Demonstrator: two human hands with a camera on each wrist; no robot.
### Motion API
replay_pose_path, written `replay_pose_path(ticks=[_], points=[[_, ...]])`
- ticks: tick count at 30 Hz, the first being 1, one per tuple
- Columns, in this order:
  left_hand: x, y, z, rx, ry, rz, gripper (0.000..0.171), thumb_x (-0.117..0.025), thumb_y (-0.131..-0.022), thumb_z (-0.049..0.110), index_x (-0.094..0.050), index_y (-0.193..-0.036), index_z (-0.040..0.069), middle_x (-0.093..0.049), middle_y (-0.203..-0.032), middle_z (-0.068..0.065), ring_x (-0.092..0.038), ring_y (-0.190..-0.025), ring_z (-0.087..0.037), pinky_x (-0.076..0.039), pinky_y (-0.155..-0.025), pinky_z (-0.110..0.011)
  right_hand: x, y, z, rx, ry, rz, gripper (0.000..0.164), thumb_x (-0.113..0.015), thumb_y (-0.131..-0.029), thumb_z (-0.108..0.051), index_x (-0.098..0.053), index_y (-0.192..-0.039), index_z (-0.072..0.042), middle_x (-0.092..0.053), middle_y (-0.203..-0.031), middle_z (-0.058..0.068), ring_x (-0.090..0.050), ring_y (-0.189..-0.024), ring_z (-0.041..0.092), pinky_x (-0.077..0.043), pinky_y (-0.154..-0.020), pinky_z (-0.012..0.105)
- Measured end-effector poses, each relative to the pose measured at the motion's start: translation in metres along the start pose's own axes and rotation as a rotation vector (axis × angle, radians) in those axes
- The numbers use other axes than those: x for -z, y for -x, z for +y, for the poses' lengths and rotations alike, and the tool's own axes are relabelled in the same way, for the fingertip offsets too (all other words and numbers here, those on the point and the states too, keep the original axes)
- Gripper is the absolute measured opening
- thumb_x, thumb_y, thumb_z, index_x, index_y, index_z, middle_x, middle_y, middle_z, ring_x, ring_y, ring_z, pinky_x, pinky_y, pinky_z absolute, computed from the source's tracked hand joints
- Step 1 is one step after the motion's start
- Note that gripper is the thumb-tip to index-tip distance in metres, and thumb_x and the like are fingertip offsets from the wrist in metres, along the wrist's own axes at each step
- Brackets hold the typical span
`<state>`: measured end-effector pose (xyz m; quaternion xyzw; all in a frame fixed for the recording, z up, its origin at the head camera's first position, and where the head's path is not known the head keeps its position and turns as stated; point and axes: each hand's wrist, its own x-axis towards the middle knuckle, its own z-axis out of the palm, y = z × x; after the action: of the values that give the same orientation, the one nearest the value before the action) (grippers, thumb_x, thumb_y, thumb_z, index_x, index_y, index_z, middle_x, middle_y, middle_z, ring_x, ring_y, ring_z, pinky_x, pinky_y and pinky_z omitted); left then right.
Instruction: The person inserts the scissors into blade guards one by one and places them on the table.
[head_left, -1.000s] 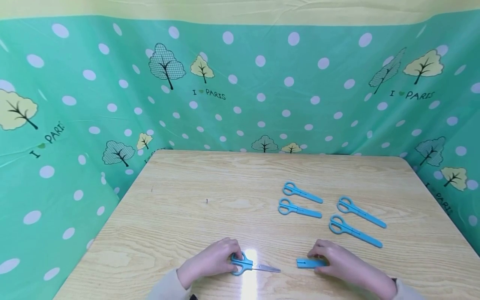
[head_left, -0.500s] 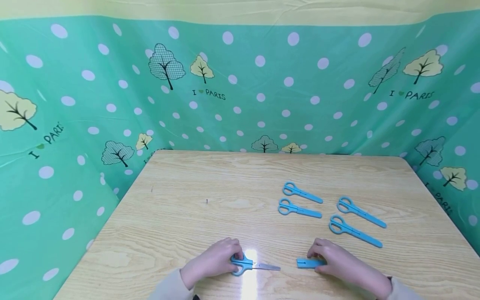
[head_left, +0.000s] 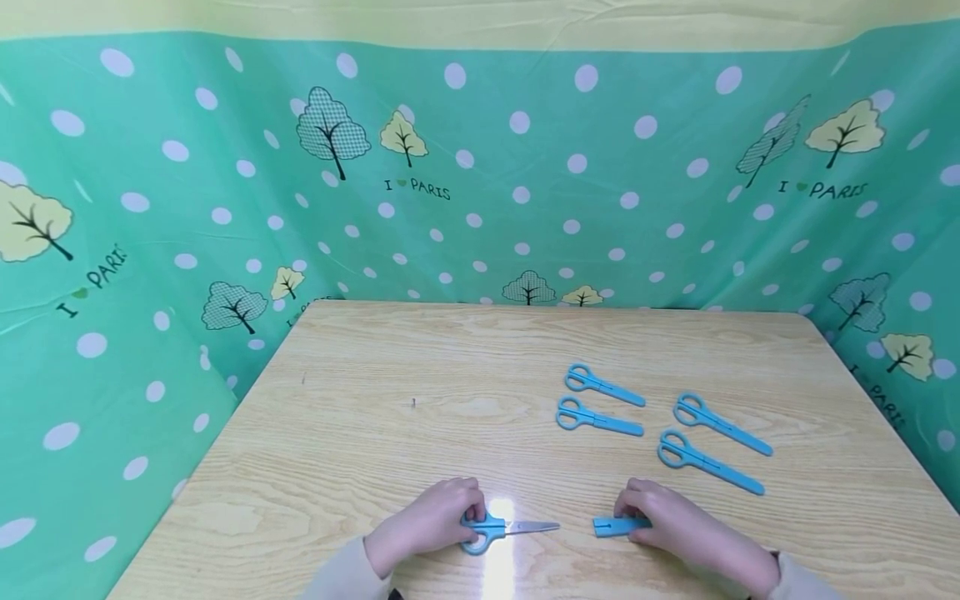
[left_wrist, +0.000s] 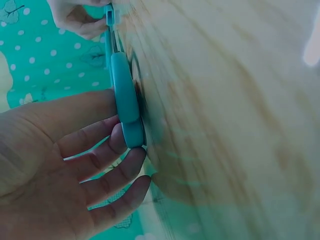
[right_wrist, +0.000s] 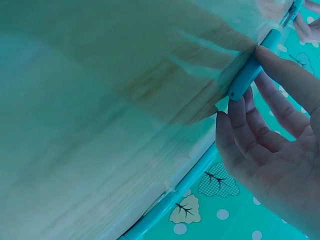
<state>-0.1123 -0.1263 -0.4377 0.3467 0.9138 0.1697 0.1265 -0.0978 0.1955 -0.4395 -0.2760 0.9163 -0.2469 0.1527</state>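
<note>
In the head view my left hand [head_left: 442,517] holds blue-handled scissors [head_left: 491,530] by their finger loops, low at the table. Their bare metal blades are together and point right. Facing the tip across a small gap is a blue blade cover [head_left: 617,527], which my right hand [head_left: 667,521] pinches between thumb and fingers. In the left wrist view the thumb and fingers of the left hand [left_wrist: 85,155] lie on either side of the blue handle [left_wrist: 125,95]. The right wrist view has the blue cover [right_wrist: 255,65] between the thumb and fingers of the right hand [right_wrist: 280,120].
Behind the right hand, several blue scissors with covered blades lie on the wooden table [head_left: 360,358]: two pairs farther left, such as these scissors [head_left: 600,417], and two farther right, such as these scissors [head_left: 712,462]. A green dotted curtain [head_left: 480,167] borders the table.
The blades of the held scissors have swung slightly away from me, so they point more squarely at the cover's mouth. The right hand and the cover have hardly moved.
</note>
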Motion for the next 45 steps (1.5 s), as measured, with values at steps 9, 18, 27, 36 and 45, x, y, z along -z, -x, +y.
replay_pose_path(ticks=[9,18,27,36,45], points=[[0.000,0.000,0.000,-0.025,-0.034,0.027,0.013,-0.073,-0.066,0.012,-0.063,-0.074,0.015,-0.050,-0.071,0.013,-0.043,-0.065,0.001,-0.038,-0.060,-0.014,-0.001,-0.001,-0.002,0.015,-0.007,0.019,0.016,-0.071,-0.071,-0.010,-0.062,-0.084,-0.011,-0.047,-0.076,-0.013,-0.042,-0.067,0.000,-0.042,-0.056,0.020],[0.003,0.002,0.000,-0.058,-0.012,0.054,0.011,-0.071,-0.067,0.007,-0.065,-0.075,0.011,-0.058,-0.072,0.009,-0.049,-0.064,0.000,-0.043,-0.061,-0.015,0.001,0.000,-0.002,-0.018,-0.072,0.018,0.020,-0.068,-0.074,-0.010,-0.063,-0.092,-0.003,-0.049,-0.079,-0.009,-0.044,-0.068,0.001,-0.043,-0.056,0.020],[0.007,0.004,0.000,0.016,0.039,0.059,0.009,-0.068,-0.072,0.010,-0.064,-0.080,0.012,-0.062,-0.076,0.009,-0.051,-0.065,0.001,-0.044,-0.062,-0.017,0.007,0.002,-0.002,0.037,-0.052,0.118,0.018,-0.068,-0.074,-0.009,-0.063,-0.091,-0.006,-0.053,-0.083,-0.009,-0.049,-0.071,0.002,-0.046,-0.059,0.019],[0.011,0.005,0.001,0.020,0.070,0.137,0.009,-0.065,-0.076,0.011,-0.062,-0.085,0.010,-0.062,-0.079,0.007,-0.052,-0.071,-0.002,-0.046,-0.065,-0.018,0.015,0.004,-0.009,0.009,-0.076,0.178,0.021,-0.067,-0.075,-0.010,-0.062,-0.095,-0.008,-0.057,-0.086,-0.008,-0.053,-0.075,0.006,-0.048,-0.061,0.020],[0.017,0.002,0.004,0.005,0.092,0.272,0.012,-0.066,-0.076,0.013,-0.062,-0.085,0.007,-0.061,-0.079,0.003,-0.050,-0.069,-0.003,-0.045,-0.061,-0.015,0.023,0.007,-0.015,0.100,0.006,0.342,0.022,-0.069,-0.073,-0.007,-0.064,-0.094,-0.009,-0.058,-0.085,-0.010,-0.053,-0.076,0.005,-0.048,-0.061,0.020]])
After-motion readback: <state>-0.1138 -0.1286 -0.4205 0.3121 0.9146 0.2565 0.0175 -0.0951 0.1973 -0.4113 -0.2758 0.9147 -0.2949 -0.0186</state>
